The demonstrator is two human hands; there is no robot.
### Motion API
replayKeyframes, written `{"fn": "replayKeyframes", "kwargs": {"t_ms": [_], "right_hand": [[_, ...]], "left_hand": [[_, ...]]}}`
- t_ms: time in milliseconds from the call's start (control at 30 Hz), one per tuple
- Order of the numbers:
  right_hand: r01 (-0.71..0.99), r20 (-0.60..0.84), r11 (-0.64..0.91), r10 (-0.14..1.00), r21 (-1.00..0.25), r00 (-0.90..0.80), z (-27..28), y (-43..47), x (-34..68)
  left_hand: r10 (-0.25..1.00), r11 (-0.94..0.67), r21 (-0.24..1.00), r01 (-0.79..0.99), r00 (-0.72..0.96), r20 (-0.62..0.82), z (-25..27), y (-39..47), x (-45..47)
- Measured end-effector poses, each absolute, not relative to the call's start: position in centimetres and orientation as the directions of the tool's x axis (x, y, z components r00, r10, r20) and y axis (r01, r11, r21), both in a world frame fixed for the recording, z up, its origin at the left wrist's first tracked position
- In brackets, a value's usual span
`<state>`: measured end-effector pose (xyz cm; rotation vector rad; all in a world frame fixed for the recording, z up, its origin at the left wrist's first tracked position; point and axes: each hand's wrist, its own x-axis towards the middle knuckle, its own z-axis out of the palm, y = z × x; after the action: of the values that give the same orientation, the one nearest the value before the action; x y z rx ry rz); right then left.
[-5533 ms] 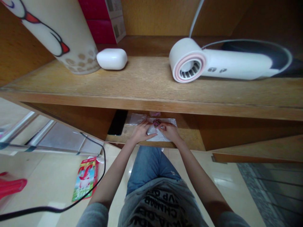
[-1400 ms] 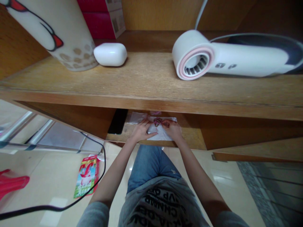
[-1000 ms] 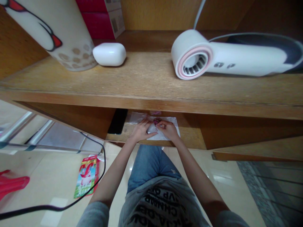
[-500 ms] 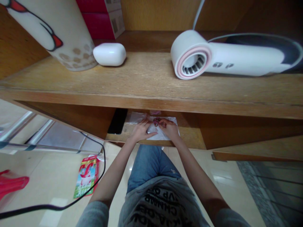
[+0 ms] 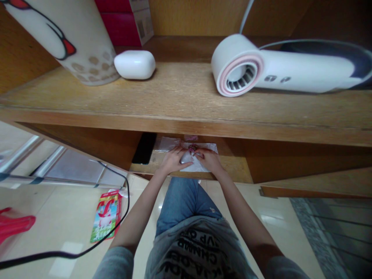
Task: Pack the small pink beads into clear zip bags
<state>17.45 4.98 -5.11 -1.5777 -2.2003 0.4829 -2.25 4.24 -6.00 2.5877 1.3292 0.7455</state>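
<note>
A white paper sheet (image 5: 200,167) lies on the lower shelf. On its upper part sits a small heap of dark pink and red bits (image 5: 192,148), too small to make out. My left hand (image 5: 174,159) rests flat on the sheet's left side, thumb stretched toward the middle. At the right, my right hand (image 5: 208,159) is curled over the sheet just beside the heap, thumb and forefinger close together. Whether anything is between those fingertips cannot be seen. A clear plastic bag (image 5: 169,144) lies behind my left hand, and a small pink packet (image 5: 191,137) behind the sheet.
A black phone (image 5: 144,148) lies left of the bag. On the upper shelf are a patterned cup (image 5: 87,46), a white earbud case (image 5: 135,64), red boxes (image 5: 122,29) and a white handheld fan (image 5: 290,69). A black cable (image 5: 58,254) runs past a colourful package (image 5: 106,217) on the floor.
My right hand has shifted slightly, its fingertips now a bit lower and off the heap. My left hand stays in place. The camera view has moved a little.
</note>
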Motion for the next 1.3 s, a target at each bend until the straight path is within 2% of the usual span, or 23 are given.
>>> {"fn": "replayKeyframes", "kwargs": {"t_ms": [367, 700, 1100, 1300], "right_hand": [[0.791, 0.093, 0.33, 0.939, -0.516, -0.331, -5.0, 5.2, 17.7], [0.716, 0.098, 0.301, 0.945, -0.63, -0.312, -5.1, 4.9, 17.3], [0.688, 0.042, 0.285, 0.937, -0.667, -0.346, -4.9, 4.9, 16.6], [0.681, 0.068, 0.284, 0.943, -0.675, -0.326, -5.4, 4.8, 17.0]], "left_hand": [[0.789, -0.604, 0.316, 0.732, 0.492, 0.368, -6.1, 4.3, -2.3], [0.79, -0.606, 0.346, 0.716, 0.489, 0.369, -6.2, 4.3, -2.4], [0.789, -0.608, 0.345, 0.715, 0.498, 0.361, -6.0, 4.3, -2.3], [0.795, -0.601, 0.332, 0.727, 0.499, 0.345, -5.9, 4.2, -2.4]]}}
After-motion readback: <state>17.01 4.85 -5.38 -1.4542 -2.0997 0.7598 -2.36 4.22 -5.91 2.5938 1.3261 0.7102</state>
